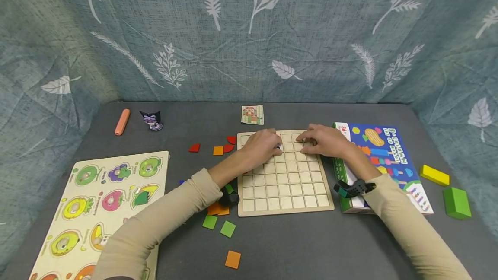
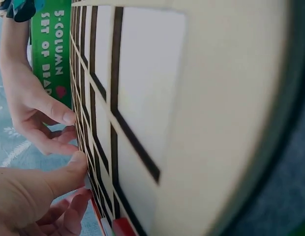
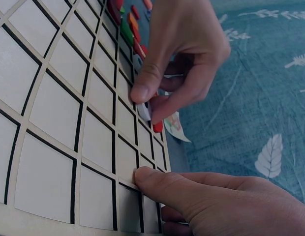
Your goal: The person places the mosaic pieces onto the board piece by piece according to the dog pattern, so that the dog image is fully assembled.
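Overall, the squarish grid board [image 1: 285, 191] lies flat, turned slightly counterclockwise.

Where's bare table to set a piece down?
Bare table lies on the near side of the grid board, between the nearest orange tile and the right sleeve. A smaller patch lies beyond the board, between the picture card and the blue box. Crowded: left of the board, with loose tiles around the left sleeve.
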